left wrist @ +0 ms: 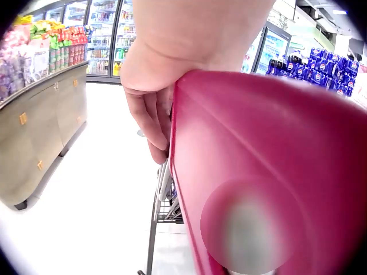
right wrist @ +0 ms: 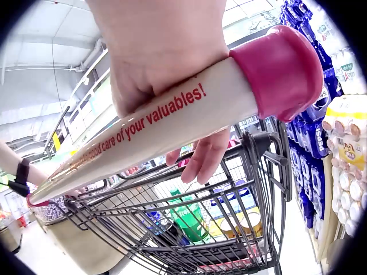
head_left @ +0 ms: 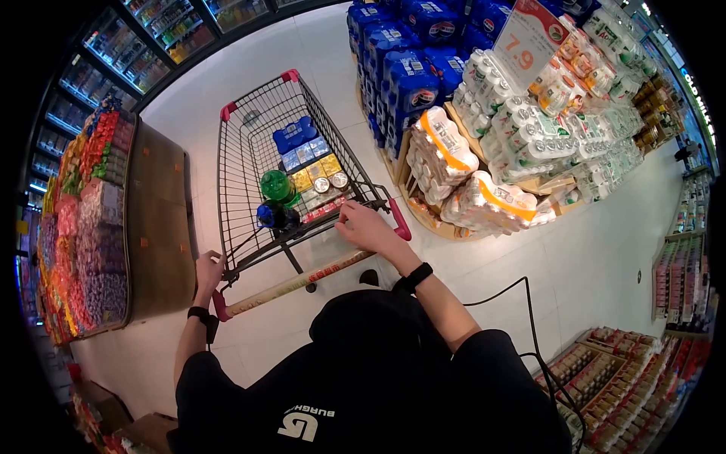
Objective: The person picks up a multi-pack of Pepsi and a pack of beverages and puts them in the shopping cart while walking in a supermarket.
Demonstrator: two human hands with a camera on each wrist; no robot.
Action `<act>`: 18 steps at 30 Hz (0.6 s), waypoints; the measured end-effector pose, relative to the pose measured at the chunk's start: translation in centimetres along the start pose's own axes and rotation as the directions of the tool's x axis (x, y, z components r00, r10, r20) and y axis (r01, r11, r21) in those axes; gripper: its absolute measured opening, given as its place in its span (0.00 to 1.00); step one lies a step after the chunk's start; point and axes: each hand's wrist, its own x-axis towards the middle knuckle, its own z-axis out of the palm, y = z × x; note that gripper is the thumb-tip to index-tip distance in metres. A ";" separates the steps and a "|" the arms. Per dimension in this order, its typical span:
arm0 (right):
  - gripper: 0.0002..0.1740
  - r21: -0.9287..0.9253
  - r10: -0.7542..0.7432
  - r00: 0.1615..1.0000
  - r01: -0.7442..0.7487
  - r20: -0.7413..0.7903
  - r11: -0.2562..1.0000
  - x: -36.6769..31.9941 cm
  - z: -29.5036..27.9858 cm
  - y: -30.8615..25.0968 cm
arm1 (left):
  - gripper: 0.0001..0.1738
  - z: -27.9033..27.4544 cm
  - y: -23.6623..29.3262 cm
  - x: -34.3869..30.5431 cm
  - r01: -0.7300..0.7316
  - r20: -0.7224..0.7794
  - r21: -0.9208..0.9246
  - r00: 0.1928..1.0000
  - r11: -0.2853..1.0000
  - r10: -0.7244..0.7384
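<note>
Both hands are at the rear of a shopping cart [head_left: 261, 299] with a pale handlebar and pink end pieces. My left hand [head_left: 210, 268] lies over the left pink end piece [left wrist: 246, 132], its loose fingers hanging down the outer side. At the right part of the bar, my right hand [head_left: 367, 227] rests with the wrist on top, and its relaxed fingers [right wrist: 206, 154] droop past the far side over the basket. Inside the cart are a green bottle [head_left: 278, 186], a dark bottle with a blue label [head_left: 272, 217], a blue pack [head_left: 295, 135] and yellow-and-white packed cans [head_left: 318, 174].
On the right stands a display of blue Pepsi packs [head_left: 412, 83] and white can packs [head_left: 442, 147] under a price sign [head_left: 532, 41]. A brown bin [head_left: 159, 227] heaped with bagged snacks is on the left. Glass-door fridges [head_left: 166, 30] line the far end.
</note>
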 end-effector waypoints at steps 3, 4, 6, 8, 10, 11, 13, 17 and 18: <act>0.13 -0.007 -0.009 0.999 0.009 -0.031 1.000 -0.9 -0.7 -0.2 | 0.15 0.9 -0.7 -0.5 0.006 -0.009 0.005 1.000 1.000 -0.006; 0.13 -0.009 -0.008 0.999 0.008 -0.038 1.000 -1.2 -1.1 -0.3 | 0.15 0.9 -0.2 -1.0 -0.009 -0.020 0.025 1.000 1.000 0.009; 0.13 -0.005 0.003 0.999 -0.004 -0.041 1.000 -1.7 -1.7 -0.3 | 0.15 1.2 1.0 -2.3 -0.037 -0.036 0.068 0.999 0.997 0.040; 0.13 -0.007 0.031 0.998 -0.031 -0.055 0.999 -2.3 -1.9 -0.1 | 0.15 1.4 1.9 -3.1 -0.024 -0.033 0.067 0.999 0.997 0.026; 0.13 -0.023 0.018 0.995 -0.021 -0.100 1.000 -2.9 -2.2 -0.1 | 0.15 1.7 2.6 -3.9 -0.031 -0.027 0.050 0.999 0.998 0.032; 0.13 -0.027 0.028 0.995 -0.031 -0.098 0.999 -3.1 -2.6 -0.1 | 0.15 2.0 2.6 -4.2 -0.010 -0.022 0.024 1.000 1.000 0.010; 0.13 -0.027 0.034 0.992 -0.037 -0.117 0.999 -3.4 -3.2 -0.2 | 0.15 1.9 3.8 -5.1 -0.012 -0.021 0.043 1.000 0.999 0.013; 0.12 -0.018 0.127 0.987 -0.129 -0.099 0.991 -4.4 -4.5 -1.2 | 0.15 2.7 4.0 -6.0 0.008 -0.012 0.046 1.000 0.999 -0.007; 0.11 -0.007 0.128 0.987 -0.130 -0.099 0.992 -4.7 -4.8 -1.2 | 0.15 2.9 4.0 -6.1 0.011 -0.010 0.039 1.000 0.999 -0.010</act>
